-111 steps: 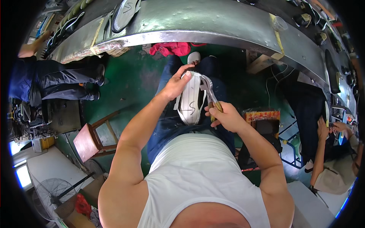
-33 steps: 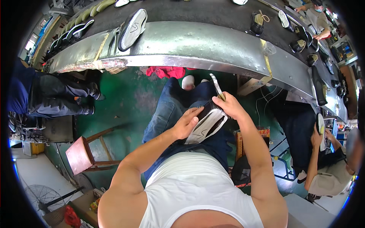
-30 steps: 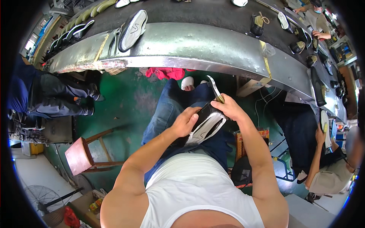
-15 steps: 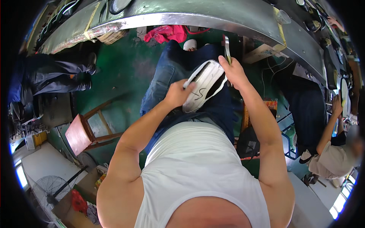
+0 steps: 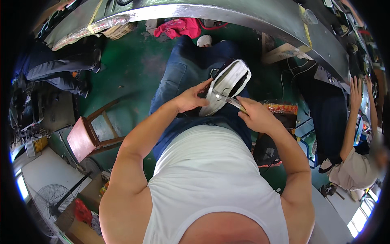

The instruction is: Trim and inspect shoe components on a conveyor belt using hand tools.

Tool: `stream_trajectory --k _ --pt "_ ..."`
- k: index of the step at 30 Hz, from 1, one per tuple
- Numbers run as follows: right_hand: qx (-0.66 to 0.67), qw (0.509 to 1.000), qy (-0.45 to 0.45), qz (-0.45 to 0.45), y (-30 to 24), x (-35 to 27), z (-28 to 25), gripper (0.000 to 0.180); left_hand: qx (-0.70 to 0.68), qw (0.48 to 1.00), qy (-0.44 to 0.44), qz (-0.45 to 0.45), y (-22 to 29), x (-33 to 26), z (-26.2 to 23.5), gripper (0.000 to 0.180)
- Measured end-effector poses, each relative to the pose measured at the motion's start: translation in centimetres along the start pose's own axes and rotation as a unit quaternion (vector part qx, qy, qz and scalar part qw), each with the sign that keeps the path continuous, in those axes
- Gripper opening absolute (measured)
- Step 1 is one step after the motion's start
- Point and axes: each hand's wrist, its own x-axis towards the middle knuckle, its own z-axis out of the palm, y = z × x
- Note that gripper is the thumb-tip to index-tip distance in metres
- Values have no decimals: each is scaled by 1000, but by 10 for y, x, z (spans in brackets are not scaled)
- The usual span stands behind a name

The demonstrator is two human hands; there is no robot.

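Holding with the left hand [image 5: 191, 99], half closed with fingers and thumb at the left edge, the long shoe with dark upper and flat white underside [image 5: 228, 83], tilted above the lap of the blue denim trousers [image 5: 174, 81], probably for support, and with underside turned upward for easy sight and reach. Gripping in the right hand [image 5: 258, 116], closed around the yellowish handle, the slim silvery metal hand tool [image 5: 232, 101], perhaps from the right side so as not to cover the underside. Pointing its metal head leftward over the white underside, but impossible to tell touching from hovering.
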Motion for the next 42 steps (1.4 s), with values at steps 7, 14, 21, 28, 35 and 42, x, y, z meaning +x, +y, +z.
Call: stream_trajectory --k 7,14,21,28,35,42 --pt "-200 978 40 -53 -10 11 -4 51 191 979 45 47 -16 -1 14 93" --pt "-196 978 -62 46 -22 15 -21 55 -83 996 -7 -5 -1 -4 11 91" --pt "-246 969 -9 -15 -15 18 -16 49 -89 996 -1 2 -1 0 13 93" --pt "-200 973 -110 31 -16 39 -7 20 -247 954 158 -67 13 21 31 83" --pt "-87 995 47 9 4 37 44 26 34 940 334 -59 -22 40 13 64" --pt "-139 987 69 -31 19 33 10 46 323 882 326 112 -14 29 19 47"
